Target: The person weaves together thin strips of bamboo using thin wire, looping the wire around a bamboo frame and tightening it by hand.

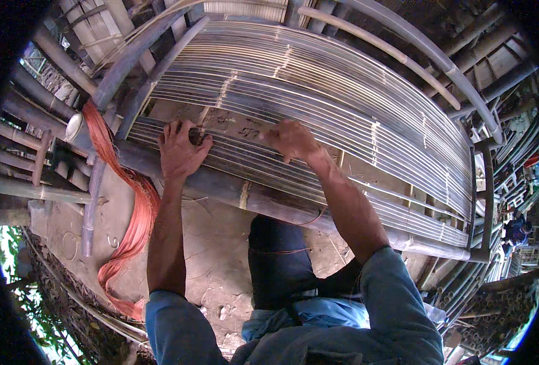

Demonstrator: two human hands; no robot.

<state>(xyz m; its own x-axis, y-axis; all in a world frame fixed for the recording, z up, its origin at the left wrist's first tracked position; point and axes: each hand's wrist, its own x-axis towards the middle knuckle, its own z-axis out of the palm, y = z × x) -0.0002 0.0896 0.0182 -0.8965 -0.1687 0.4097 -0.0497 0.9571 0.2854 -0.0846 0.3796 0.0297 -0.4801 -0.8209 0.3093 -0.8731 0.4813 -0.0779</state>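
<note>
A long bamboo bench frame with a slatted top (342, 103) lies in front of me, its thin pale slats running side to side. My left hand (182, 149) is bent over the near group of slats (239, 149) at the left end, thumb apart from the fingers, gripping at their edge beside a cross strip (203, 115). Over the gap between slat groups, my right hand (290, 141) is closed, fingers pinched together. Whatever it holds is too small to make out. A thin reddish cord (319, 216) hangs over the front pole (221, 187) below my right forearm.
A bundle of red-orange strands (138, 213) drapes from the frame's left corner to the ground. Bamboo poles (44, 190) stand at left, and more poles (464, 280) are stacked at right. A person (515, 231) is far off at right. My knee (278, 252) is near the front pole.
</note>
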